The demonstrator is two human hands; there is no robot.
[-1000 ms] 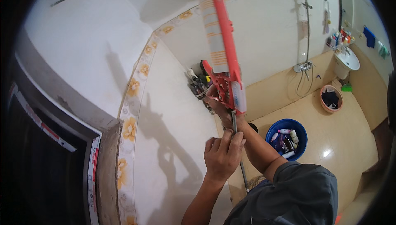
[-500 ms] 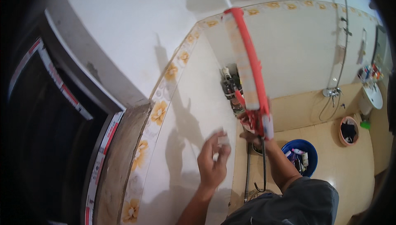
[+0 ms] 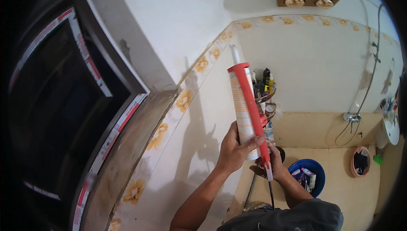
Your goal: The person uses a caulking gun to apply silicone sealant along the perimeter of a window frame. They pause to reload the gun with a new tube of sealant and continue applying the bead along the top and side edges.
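A red caulking gun (image 3: 250, 97) points upward in front of me, tilted slightly left. Lying in its cradle is a white sealant cartridge (image 3: 241, 108) with orange print and a pale nozzle (image 3: 234, 54) at the top. My left hand (image 3: 233, 150) is wrapped around the cartridge's lower part, with the thumb across the front towards the red rail. At the gun's handle end, my right hand (image 3: 277, 163) is closed around the grip, its fingers partly hidden. The dark plunger rod (image 3: 271, 195) hangs below.
On the left, a dark window frame (image 3: 108, 140) with taped strips meets a rough sill (image 3: 140, 133). A corner shelf with bottles (image 3: 266, 87) stands behind the gun. A blue bucket (image 3: 322, 176), a pink basket (image 3: 353, 163) and a sink (image 3: 391, 131) are at right.
My left hand, previously apart from the gun, now grips the cartridge. The gun is lower in view, and the view has shifted so the window sits further right.
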